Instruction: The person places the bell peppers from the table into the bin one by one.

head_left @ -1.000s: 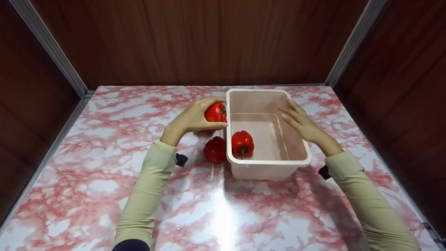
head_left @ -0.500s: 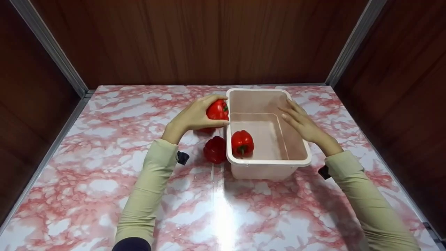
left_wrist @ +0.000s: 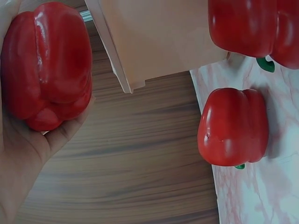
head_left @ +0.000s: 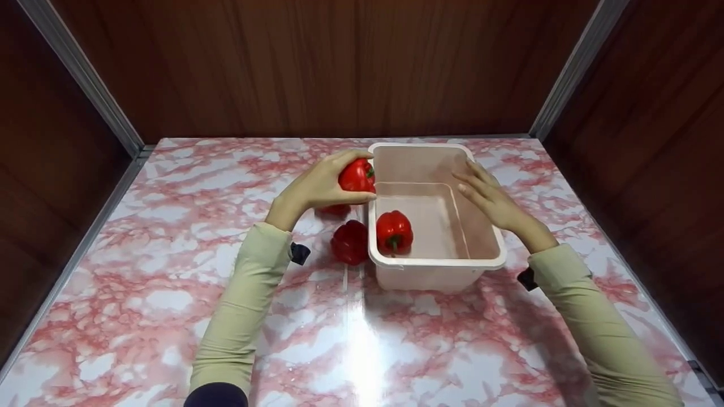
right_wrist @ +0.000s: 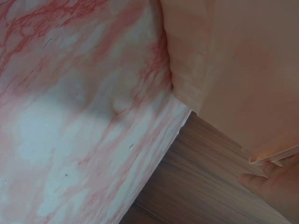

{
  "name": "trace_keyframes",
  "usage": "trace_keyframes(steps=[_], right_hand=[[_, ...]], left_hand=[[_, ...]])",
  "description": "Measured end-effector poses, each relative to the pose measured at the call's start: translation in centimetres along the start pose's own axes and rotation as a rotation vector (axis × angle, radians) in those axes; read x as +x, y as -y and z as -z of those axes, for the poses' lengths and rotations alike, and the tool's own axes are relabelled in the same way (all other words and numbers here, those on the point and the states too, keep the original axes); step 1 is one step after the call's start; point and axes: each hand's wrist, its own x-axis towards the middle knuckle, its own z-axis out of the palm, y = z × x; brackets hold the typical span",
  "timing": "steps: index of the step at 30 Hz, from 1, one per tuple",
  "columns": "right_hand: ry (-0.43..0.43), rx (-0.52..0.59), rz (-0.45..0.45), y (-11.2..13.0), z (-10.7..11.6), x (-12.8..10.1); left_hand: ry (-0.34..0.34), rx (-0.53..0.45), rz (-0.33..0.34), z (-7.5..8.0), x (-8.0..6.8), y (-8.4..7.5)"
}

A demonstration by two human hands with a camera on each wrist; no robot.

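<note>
Marble-patterned table (head_left: 141, 294), pink and white, is being seen from above, filling most of the head view, and is being enclosed by dark wood walls (head_left: 317, 62) at the back and sides. Set on it, right of centre, a pale rectangular tub (head_left: 436, 263) is being shown with its open top facing up.

The tub's right rim is being touched by the right hand (head_left: 487, 199), whose fingers are lying straight and relaxed over the edge, with nothing being gripped. In the right wrist view only a fingertip (right_wrist: 266, 184) is being shown, under the tub's rim (right_wrist: 273, 156).

A red pepper (head_left: 357, 175) is being gripped by the left hand (head_left: 318, 185), with fingers curled over its top and the thumb pressed beneath it. It is being held in the air just beside the tub's left rim, near the far corner, above the table rather than inside the tub. In the left wrist view this held pepper (left_wrist: 46, 65) is being cradled against the palm (left_wrist: 21, 154), next to the tub's outer wall (left_wrist: 159, 37).

A second pepper (head_left: 393, 232) is being shown inside the tub, against its left wall at the near end, stem toward the viewer. A third pepper (head_left: 349, 242) is lying on the table just outside that same wall, close beside it.

Both arms are being covered by pale green sleeves (head_left: 243, 305).
</note>
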Motion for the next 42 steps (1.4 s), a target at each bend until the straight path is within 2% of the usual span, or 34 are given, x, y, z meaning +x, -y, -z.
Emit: trace_keyframes(steps=[9, 24, 42], right_hand=[[-0.013, -0.018, 0.015, -0.2, 0.2, 0.0], [-0.014, -0.014, 0.018, -0.1, -0.1, 0.1], [-0.011, 0.006, 0.022, -0.1, -0.2, 0.1]], left_hand=[[-0.007, 0.003, -0.049, 0.0, 0.5, -0.4], [0.017, 0.016, -0.022, 0.0, 0.7, -0.8], [0.016, 0.072, -0.058, 0.0, 1.1, -1.1]])
